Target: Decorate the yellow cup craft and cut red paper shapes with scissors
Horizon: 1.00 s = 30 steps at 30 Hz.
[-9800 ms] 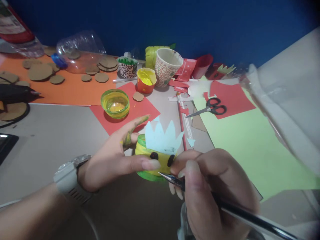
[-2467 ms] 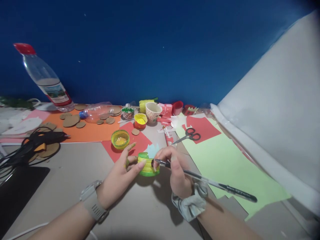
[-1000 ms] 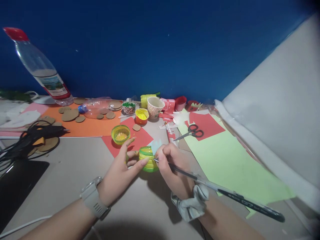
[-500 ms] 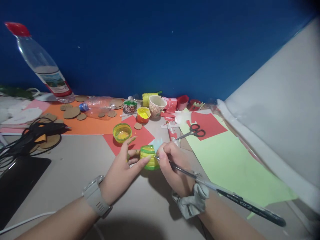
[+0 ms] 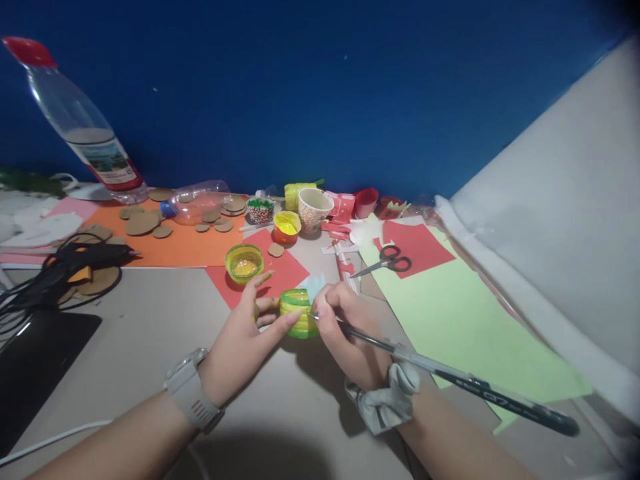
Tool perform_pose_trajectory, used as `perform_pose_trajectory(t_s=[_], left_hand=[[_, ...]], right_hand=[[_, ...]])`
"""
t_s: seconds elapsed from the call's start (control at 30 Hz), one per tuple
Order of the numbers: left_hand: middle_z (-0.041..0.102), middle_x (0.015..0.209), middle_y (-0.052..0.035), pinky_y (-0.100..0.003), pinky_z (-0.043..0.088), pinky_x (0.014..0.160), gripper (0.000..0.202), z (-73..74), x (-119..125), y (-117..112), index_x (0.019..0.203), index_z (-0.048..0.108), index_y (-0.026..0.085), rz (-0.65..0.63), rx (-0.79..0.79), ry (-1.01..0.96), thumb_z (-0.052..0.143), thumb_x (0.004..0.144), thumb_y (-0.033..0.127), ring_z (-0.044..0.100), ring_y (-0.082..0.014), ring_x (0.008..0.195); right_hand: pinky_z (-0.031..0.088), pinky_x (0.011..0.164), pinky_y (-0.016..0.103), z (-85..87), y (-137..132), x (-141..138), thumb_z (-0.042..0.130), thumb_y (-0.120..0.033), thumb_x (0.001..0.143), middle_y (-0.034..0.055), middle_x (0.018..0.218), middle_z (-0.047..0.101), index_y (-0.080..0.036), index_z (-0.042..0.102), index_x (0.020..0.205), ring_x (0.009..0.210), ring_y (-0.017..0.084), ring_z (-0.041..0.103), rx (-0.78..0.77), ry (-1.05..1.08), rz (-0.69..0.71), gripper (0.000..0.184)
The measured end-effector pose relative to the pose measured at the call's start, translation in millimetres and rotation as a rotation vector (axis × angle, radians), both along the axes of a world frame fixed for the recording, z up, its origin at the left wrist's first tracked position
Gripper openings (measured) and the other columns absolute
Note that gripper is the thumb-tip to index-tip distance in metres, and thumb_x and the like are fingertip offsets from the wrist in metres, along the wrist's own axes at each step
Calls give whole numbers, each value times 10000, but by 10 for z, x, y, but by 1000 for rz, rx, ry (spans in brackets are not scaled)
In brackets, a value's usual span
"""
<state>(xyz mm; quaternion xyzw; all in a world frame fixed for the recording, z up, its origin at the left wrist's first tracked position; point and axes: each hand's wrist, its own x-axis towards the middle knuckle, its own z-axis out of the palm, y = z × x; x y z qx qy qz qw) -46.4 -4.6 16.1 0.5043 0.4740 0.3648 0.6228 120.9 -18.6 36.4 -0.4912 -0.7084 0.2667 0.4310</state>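
Observation:
A small yellow-and-green ribbed pot with a pale blue paper crown stands on the grey table. My left hand, a watch on its wrist, steadies the pot with thumb and fingers against its left side. My right hand, a grey scrunchie on its wrist, pinches a black pen with the tip touching the pot's front.
Behind the pot lie a red sheet, a green bowl of yellow paint, paint cups, a patterned cup, scissors on light green paper, cardboard discs on an orange sheet, a glue gun, and a bottle.
The view has pulled back from a close look at the pot's face. Over the last second both hands stay on the pot, and the pen tip shifts only slightly.

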Motion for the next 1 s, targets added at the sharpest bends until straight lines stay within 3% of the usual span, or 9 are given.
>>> perform_pose_trajectory(t_s=[0.57,0.73,0.83,1.0], left_hand=[[672,961,-28,-334,502,810,663,-17,-6,0,1385,288,223,9,11,21,644,859,411,653,-201,918],[690,1020,-54,-344,515,825,647,1,-30,2,1390,278,217,12,9,5,615,882,432,672,-203,914],[689,1101,-90,-365,502,892,641,-13,-65,14,1399,287,205,29,-2,-61,586,896,467,661,-229,1013],[680,1175,-86,-386,479,959,673,-84,-129,15,1443,297,272,-29,-80,-220,588,884,509,627,-258,1116]], right_hand=[[336,544,302,-2,5,-7,462,-186,919,0,669,474,-231,393,706,564,147,411,-12,20,43,229],[331,463,247,-70,6,11,464,-254,956,-29,671,480,-221,415,729,493,99,400,-59,358,31,234],[306,388,222,-71,33,14,500,-331,957,-49,610,470,-226,432,729,416,82,380,-47,591,4,260],[296,329,184,-19,89,9,532,-377,929,-53,576,486,-216,460,689,385,73,373,-166,771,16,298]])
